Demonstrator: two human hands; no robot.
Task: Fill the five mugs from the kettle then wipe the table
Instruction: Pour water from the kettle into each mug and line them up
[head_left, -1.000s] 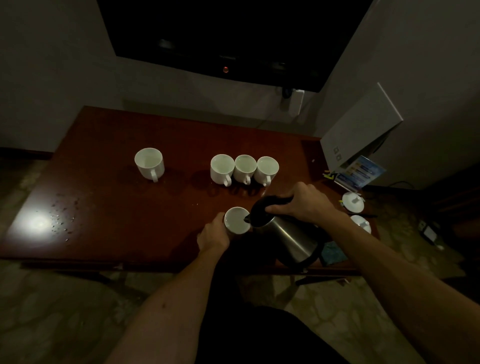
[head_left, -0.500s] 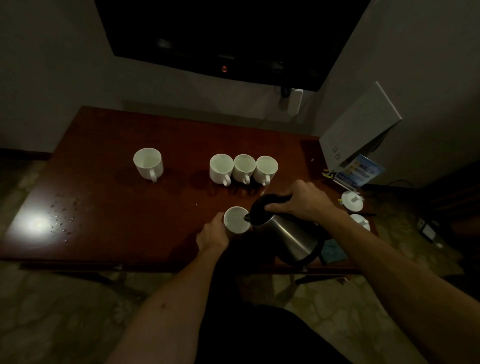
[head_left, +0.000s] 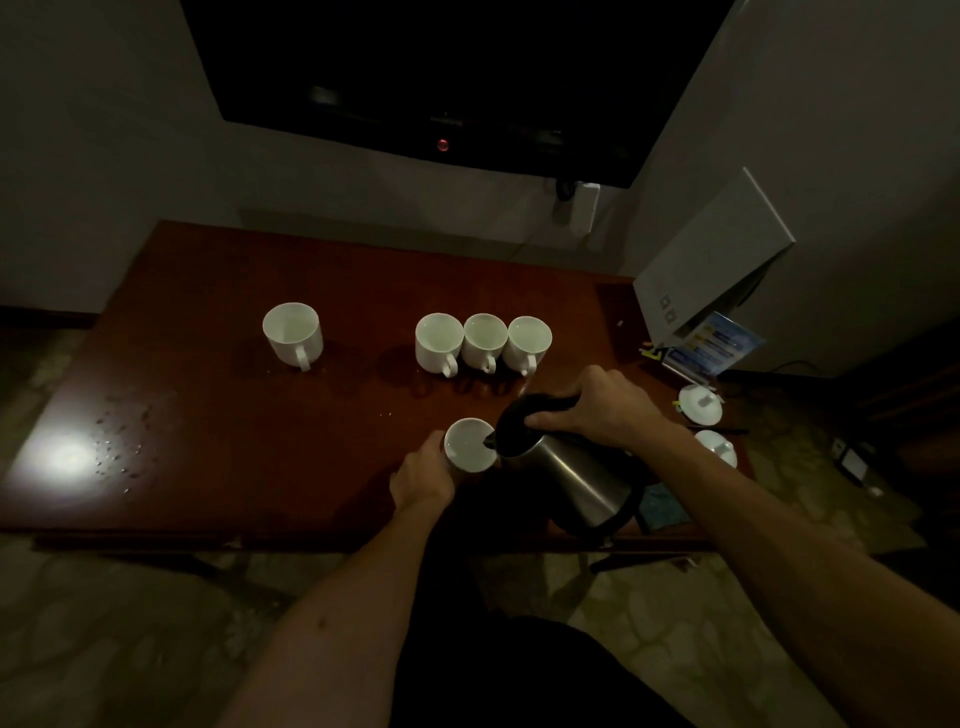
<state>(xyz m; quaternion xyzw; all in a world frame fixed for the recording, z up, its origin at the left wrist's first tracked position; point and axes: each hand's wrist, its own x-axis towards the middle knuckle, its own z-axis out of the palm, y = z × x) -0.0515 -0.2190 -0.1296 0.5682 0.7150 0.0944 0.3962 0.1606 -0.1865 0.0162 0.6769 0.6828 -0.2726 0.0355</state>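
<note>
Both your bare forearms reach forward over the worktop's near edge. Your left hand (head_left: 423, 475) is cupped, fingers curled closed; your right hand (head_left: 608, 408) is clenched, knuckles up.

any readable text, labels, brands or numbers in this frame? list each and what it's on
No text can be read anywhere in this view.
Blue leaflet at the table's right edge: printed lines, too small and blurred to read.
White box above it: two small square marks near its lower corner, not legible.
Television on the wall: only a red light, no brand visible.
Mugs and kettle: no markings visible.
</note>
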